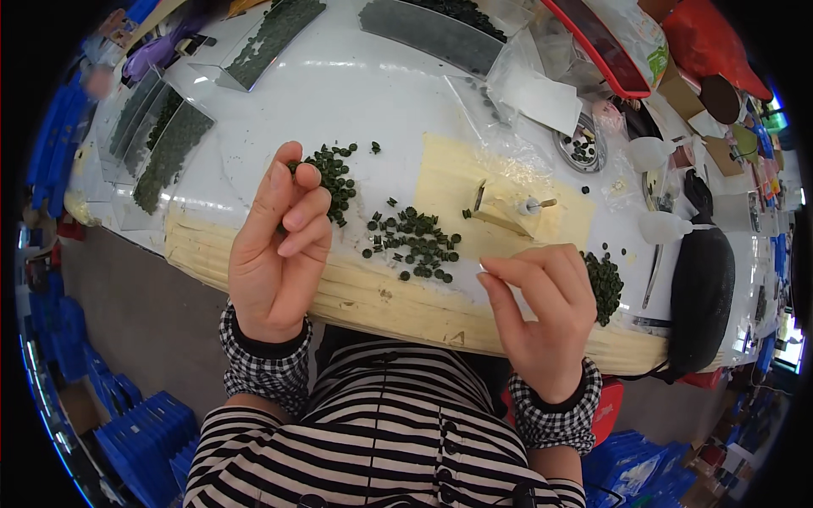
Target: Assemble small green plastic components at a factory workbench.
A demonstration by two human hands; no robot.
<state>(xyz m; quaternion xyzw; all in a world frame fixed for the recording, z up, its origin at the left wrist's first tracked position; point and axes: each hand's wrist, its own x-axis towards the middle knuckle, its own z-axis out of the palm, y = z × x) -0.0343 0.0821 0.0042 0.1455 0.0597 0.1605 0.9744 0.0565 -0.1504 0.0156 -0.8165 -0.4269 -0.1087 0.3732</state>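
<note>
My left hand [284,245] is raised over the near part of the white table, its thumb and forefinger pinched on a small dark green ribbed piece [293,167]. Behind its fingers lies a pile of like pieces [339,182], partly hidden. A second, looser heap [419,241] spreads between my hands. My right hand [546,309] hovers at the table's front edge, thumb and forefinger closed; a tiny pale speck shows at the tips, too small to name. Beyond it sits a small yellowish block fixture [508,212] with a metal pin on it.
Right of my right hand is another green heap [604,288], then a black bag-like object [701,296] and tweezers [653,275]. Clear trays [174,161] of green pieces stand at left and back. A red-framed device [605,46] lies back right. Yellow tape covers the front edge [381,296].
</note>
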